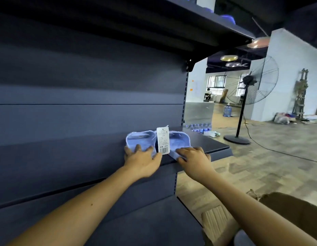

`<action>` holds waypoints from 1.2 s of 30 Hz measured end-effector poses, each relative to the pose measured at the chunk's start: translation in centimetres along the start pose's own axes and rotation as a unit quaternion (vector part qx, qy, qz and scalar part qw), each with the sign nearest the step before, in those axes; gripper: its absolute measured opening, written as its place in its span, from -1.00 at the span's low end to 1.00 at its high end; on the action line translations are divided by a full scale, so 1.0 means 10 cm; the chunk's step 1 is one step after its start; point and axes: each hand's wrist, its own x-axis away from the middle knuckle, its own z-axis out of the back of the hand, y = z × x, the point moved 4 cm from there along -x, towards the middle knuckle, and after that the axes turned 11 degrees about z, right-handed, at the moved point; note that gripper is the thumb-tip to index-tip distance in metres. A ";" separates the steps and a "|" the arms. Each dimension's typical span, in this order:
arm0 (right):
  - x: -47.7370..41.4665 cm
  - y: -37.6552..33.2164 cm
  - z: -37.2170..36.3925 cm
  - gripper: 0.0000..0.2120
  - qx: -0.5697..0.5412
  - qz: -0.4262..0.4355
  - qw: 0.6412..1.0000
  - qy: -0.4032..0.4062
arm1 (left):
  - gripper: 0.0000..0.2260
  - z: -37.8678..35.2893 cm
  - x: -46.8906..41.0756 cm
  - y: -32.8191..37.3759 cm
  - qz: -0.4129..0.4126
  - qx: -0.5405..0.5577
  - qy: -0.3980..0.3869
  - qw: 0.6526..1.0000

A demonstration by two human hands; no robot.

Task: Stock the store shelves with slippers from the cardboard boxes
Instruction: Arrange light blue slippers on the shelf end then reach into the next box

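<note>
As left hand (141, 159) and right hand (194, 158) press, grip apart, slippers (140, 140) sit paired; pale-blue, tagged.

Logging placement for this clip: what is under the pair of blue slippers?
The dark shelf lies under the blue slippers. Their near ends are covered by the left hand and right hand, hiding contact there.

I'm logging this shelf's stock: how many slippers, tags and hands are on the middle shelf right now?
Slippers: 2 (left slipper, right slipper)
Tags: 1 (tag, between the two)
Hands: 2 (left hand, right hand, one on each slipper)
Total: 5
</note>
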 end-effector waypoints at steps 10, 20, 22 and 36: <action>-0.42 0.74 -0.17 -0.65 0.020 -0.049 0.999 -0.006 | -0.60 -0.30 -0.48 0.80 -0.043 -0.030 -0.035 0.998; -0.91 1.05 -0.32 -0.62 -0.009 -0.079 0.994 -0.073 | -0.59 -0.51 -1.06 1.19 -0.062 -0.019 -0.014 0.998; -0.97 1.09 -0.36 -0.61 -0.008 -0.085 0.994 -0.064 | -0.58 -0.55 -1.14 1.24 -0.062 -0.017 -0.015 0.998; -1.03 1.34 -0.31 -0.63 -0.014 -0.181 0.977 0.111 | -0.60 -0.57 -1.29 1.19 0.012 0.046 0.080 0.996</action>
